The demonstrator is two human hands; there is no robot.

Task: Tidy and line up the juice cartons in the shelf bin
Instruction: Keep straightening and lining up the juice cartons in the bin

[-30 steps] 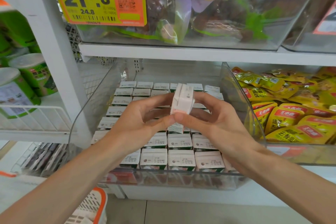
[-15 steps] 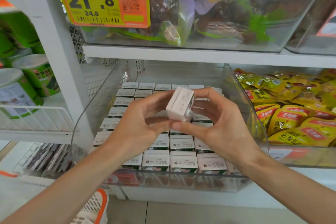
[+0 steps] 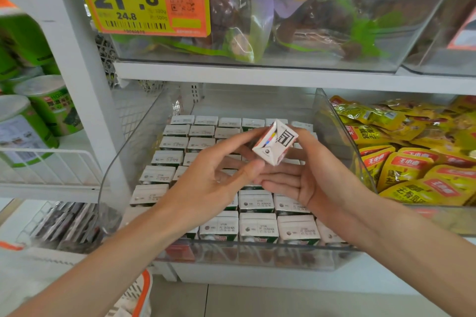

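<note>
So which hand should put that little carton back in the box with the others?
Probably the left hand. Its thumb and forefinger pinch the carton at top and bottom, right above the rows in the bin. The right hand just steadies the far edge with its thumb, its lower fingers straight.

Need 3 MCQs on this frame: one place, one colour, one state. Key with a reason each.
1. Where is the small white juice carton in the grip of the left hand and right hand? A) above the clear plastic bin B) on the floor C) on the top shelf
2. Colour of the foil snack pouches in the neighbouring bin? A) blue B) yellow C) black
3. The held carton is: A) standing in a row B) crushed flat C) tilted, end face toward camera
Key: 1 A, it hangs over the rows of cartons; 2 B, yellow with red labels; 3 C, its folded end flaps show.
</note>
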